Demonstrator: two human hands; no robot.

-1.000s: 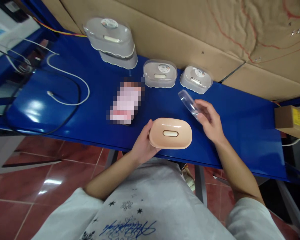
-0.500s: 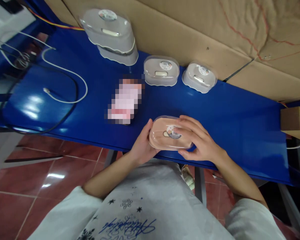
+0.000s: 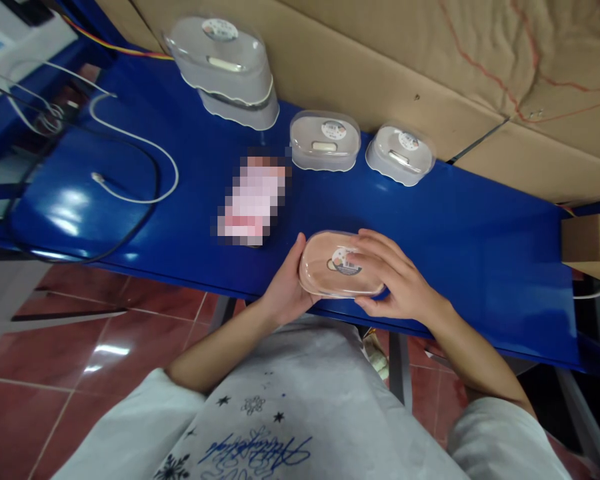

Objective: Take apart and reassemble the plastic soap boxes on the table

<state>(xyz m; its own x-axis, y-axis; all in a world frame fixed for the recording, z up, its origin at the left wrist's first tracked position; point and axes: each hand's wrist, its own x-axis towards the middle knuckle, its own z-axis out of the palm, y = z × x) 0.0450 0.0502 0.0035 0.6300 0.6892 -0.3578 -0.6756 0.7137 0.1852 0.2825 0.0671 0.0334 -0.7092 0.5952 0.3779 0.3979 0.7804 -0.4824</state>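
A pink oval container with a clear lid (image 3: 323, 263) is held between my two hands at the front edge of the blue table. My left hand (image 3: 289, 285) grips its left end, thumb on the side and the other fingers hidden underneath. Around the right end curls my right hand (image 3: 397, 277), its fingers lying over the lid and partly across a round printed label (image 3: 347, 261). A small pale oval piece shows under the lid beside the label. The container's underside is hidden.
Grey containers with clear lids line the back: a stacked pair (image 3: 225, 63), a middle one (image 3: 325, 141) and a right one (image 3: 400, 153). A pixelated flat object (image 3: 254, 200) lies on the blue table (image 3: 455, 247). Cables (image 3: 173, 163) loop at left; a cardboard box (image 3: 585, 247) is far right.
The view has shifted very slightly, so the back containers and cables appear a little further right. Both hands keep the same hold on the pink container.
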